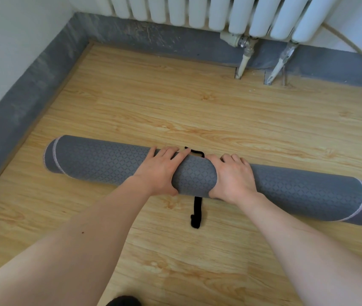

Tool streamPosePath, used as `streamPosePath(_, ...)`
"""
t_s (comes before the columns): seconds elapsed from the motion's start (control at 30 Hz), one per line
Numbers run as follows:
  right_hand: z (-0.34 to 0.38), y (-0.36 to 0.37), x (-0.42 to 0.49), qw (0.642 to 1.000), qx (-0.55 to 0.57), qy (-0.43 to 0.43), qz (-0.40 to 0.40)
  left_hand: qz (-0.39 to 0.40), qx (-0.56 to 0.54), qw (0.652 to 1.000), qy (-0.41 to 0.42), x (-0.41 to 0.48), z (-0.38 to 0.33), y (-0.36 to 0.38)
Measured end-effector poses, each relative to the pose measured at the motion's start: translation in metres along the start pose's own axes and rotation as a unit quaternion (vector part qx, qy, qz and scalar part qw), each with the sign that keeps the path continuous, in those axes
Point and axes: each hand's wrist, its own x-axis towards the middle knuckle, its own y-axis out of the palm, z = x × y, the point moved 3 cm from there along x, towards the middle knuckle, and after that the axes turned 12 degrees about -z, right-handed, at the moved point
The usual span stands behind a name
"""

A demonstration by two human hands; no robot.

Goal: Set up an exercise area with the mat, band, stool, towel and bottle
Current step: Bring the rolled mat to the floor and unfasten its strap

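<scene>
Two hands [161,171] [234,180] grip the rolled grey mat [100,161] on the floor [175,96].

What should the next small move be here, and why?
Probably pull the strap clear, then unroll. The mat lies rolled on the floor. The left hand and right hand grip its middle, and the strap passes under it, not over the top, with one end loose on the near side. So it looks untied, though I can't be sure.
</scene>
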Motion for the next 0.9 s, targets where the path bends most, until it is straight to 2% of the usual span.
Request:
streamPosePath(0.17,0.004,-0.014,0.001,1.000,0.001,0.009,-0.023,-0.051,-0.008,0.999,0.010,-0.004,-0.003,-0.016)
streamPosePath(0.27,0.000,-0.026,0.003,0.999,-0.002,0.015,-0.035,-0.172,-0.014,0.984,0.035,-0.004,-0.010,-0.040)
streamPosePath(0.37,-0.006,-0.040,0.006,0.998,-0.002,0.027,-0.056,-0.307,0.022,0.949,0.072,-0.006,-0.018,-0.062)
streamPosePath(0.47,-0.015,-0.052,0.008,0.996,0.000,0.051,-0.071,-0.334,0.054,0.930,0.143,-0.008,-0.030,-0.065)
streamPosePath(0.6,-0.030,-0.063,0.007,0.993,0.000,0.091,-0.075,-0.253,0.029,0.944,0.211,-0.008,-0.045,-0.055)
streamPosePath(0.67,-0.039,-0.065,0.005,0.991,0.004,0.117,-0.069,-0.183,0.016,0.956,0.228,-0.006,-0.052,-0.045)
streamPosePath(0.77,-0.052,-0.065,0.002,0.985,0.023,0.158,-0.060,-0.006,0.062,0.973,0.224,0.003,-0.070,-0.017)
streamPosePath(0.83,-0.061,-0.065,0.002,0.980,0.040,0.184,-0.060,0.121,0.078,0.973,0.180,0.010,-0.082,0.007)
streamPosePath(0.9,-0.068,-0.065,0.002,0.974,0.060,0.208,-0.065,0.210,0.070,0.966,0.133,0.012,-0.089,0.026)
